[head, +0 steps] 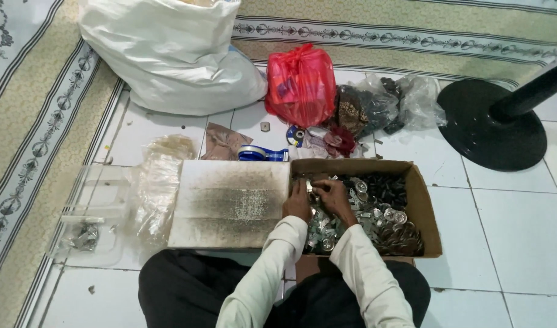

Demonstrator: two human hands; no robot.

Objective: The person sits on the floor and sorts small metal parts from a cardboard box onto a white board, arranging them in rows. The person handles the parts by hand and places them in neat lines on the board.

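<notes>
I sit on a tiled floor with a brown cardboard box [425,206] in front of my knees. It holds several small silver metal parts [375,222] and dark ones [388,187] at the back. My left hand [298,203] and my right hand [334,195] are both inside the box near its left wall, fingers closed together around a small metal part [314,195]. White sleeves cover both forearms. What exactly lies between the fingers is mostly hidden.
A worn white board [230,203] lies left of the box. Clear plastic bags [157,182] and a clear container [93,215] sit further left. Behind are a blue tape dispenser [263,153], red bag [301,85], white sack [169,54], dark bagged items [375,106], black stand base [491,124].
</notes>
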